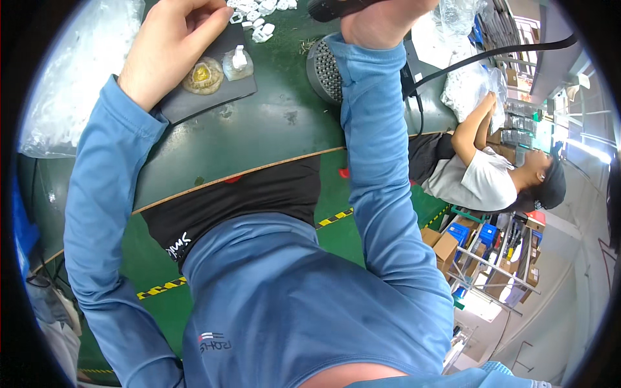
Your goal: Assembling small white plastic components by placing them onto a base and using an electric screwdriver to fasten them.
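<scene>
My left hand is above the left of the green bench, its fingers curled and thumb and forefinger close together beside several small white plastic parts. Whatever may be between those fingertips is too small to make out. Under its wrist lies a dark flat pad bearing a round dish of yellow stuff and a small clear tub with a white piece. My right hand, partly cut off at the top edge, is closed around a black handle-like thing. A grey perforated round piece sits just below.
A large clear plastic bag covers the bench's left end. Black cable arcs from a dark box right of my wrist. At right, another person handles a bag of white parts. Shelving stands behind.
</scene>
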`<action>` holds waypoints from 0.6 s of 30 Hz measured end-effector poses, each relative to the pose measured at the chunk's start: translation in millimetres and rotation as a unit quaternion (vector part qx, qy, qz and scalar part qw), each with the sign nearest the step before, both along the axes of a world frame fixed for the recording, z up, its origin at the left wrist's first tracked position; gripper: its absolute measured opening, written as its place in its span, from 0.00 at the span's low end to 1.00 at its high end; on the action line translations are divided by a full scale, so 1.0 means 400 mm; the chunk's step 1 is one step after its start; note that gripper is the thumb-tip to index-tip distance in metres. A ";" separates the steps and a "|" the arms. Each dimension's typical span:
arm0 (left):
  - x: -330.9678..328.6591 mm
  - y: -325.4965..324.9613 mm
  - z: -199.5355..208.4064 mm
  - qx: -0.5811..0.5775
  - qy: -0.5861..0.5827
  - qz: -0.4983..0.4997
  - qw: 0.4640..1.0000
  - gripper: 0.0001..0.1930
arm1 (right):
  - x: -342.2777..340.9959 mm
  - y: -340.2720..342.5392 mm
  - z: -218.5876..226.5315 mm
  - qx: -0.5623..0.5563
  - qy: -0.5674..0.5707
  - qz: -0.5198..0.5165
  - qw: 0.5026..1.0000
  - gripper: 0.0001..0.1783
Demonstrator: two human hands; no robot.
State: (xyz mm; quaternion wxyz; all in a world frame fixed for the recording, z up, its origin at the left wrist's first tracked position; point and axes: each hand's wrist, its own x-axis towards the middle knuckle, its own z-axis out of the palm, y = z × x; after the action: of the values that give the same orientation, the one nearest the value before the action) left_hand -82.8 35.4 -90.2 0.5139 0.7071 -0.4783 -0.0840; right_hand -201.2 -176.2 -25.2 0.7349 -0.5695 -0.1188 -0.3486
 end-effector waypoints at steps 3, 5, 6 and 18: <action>-0.091 -0.007 0.104 -0.004 -0.016 0.060 0.998 0.06 | -0.007 -0.025 -0.022 -0.024 0.015 -0.019 0.999 0.43; -0.072 -0.004 0.087 -0.010 0.012 0.050 0.999 0.06 | -0.001 -0.017 -0.025 -0.032 0.011 -0.015 0.999 0.43; -0.065 -0.001 0.081 -0.017 0.039 0.044 0.998 0.05 | 0.005 -0.014 -0.026 -0.013 0.021 -0.011 1.000 0.43; -0.063 0.002 0.122 -0.134 -0.128 -0.125 0.975 0.14 | -0.024 0.053 0.128 -0.036 -0.111 0.172 0.978 0.55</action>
State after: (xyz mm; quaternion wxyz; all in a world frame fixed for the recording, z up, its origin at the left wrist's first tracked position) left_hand -108.2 36.0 -41.4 0.5236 0.5714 -0.6319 0.0083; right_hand -210.7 -155.2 26.0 0.7452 -0.5244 -0.3084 -0.2732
